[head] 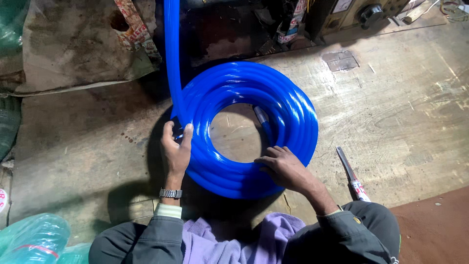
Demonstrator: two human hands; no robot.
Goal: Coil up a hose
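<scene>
The blue hose lies coiled flat on the worn wooden floor, directly in front of the seated person, with one free run of hose rising from the left side of the coil toward the top edge of the view. The left hand is closed around the outer turns at the point where this free run joins the coil; its fingers wrap over the top of the hose. The right hand rests on the near right part of the coil with its fingers spread flat and pressing down, not gripping. The inner end of the hose shows inside the ring as a grey tip lying against the innermost turn. The hazard judged most likely is spring-back: if either hand lifts, the stiff turns can slide outward and the coil can loosen or open. The glossy surface of the hose offers little grip, so the left hand can slip where the free run pulls upward. A blade tool with a red handle lies on the floor just beside the right forearm; a sideways sweep of that arm can strike it or drag the hose across it.
</scene>
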